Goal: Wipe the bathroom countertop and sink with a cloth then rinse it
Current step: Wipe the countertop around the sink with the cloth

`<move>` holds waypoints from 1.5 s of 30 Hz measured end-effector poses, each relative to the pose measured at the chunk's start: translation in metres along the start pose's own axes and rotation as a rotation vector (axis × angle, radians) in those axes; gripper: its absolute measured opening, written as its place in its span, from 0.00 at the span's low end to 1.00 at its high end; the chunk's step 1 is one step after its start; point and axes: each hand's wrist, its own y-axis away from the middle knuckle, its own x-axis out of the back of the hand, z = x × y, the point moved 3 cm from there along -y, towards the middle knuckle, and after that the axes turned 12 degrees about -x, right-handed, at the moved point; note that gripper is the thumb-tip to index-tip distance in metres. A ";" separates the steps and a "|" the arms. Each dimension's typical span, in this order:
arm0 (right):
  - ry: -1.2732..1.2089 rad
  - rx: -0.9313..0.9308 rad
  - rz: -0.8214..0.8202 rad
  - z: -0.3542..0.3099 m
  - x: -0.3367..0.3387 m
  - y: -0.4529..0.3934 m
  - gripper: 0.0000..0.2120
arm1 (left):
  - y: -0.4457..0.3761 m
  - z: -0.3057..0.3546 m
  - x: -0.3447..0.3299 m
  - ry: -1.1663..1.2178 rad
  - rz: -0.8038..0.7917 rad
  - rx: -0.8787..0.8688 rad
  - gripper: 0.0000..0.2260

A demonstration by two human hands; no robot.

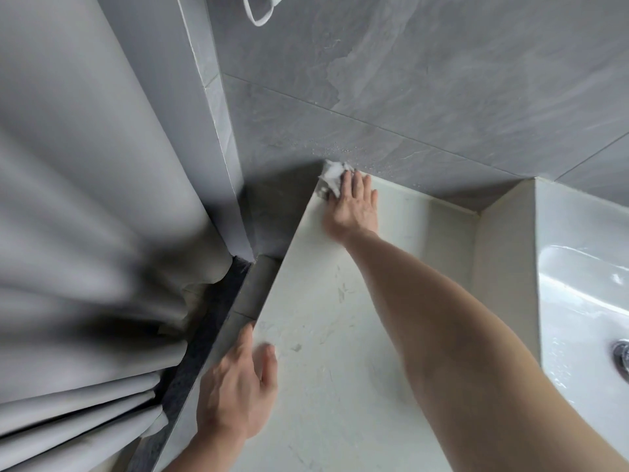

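Observation:
My right hand [352, 206] reaches across the pale countertop [326, 335] to its far left corner, fingers straight, pressing a crumpled white cloth [332, 177] flat against the surface where it meets the tiled wall. My left hand [238, 386] rests on the countertop's left edge nearer to me, with the fingers bent over the rim and the thumb on top. The white sink [578, 301] sits at the right, wet, with its metal drain [623, 359] at the frame's edge.
A grey shower curtain [85, 233] hangs close on the left beside a dark stone curb [204, 335]. Grey wall tiles [408, 80] run behind the counter, speckled with droplets near the cloth. A white cord loop [262, 11] hangs at the top.

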 end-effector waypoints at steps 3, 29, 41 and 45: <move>0.019 -0.059 0.056 0.051 0.007 0.002 0.32 | 0.000 0.001 0.001 0.002 -0.012 0.001 0.29; 0.026 0.044 -0.066 -0.041 -0.012 0.028 0.36 | 0.002 0.004 0.004 -0.010 -0.004 0.003 0.28; 0.118 -0.351 0.113 0.176 0.031 0.027 0.34 | 0.005 0.010 0.012 0.016 0.039 0.005 0.23; 0.127 -0.416 0.092 0.196 0.031 0.030 0.35 | 0.005 0.008 0.010 0.033 0.040 -0.004 0.22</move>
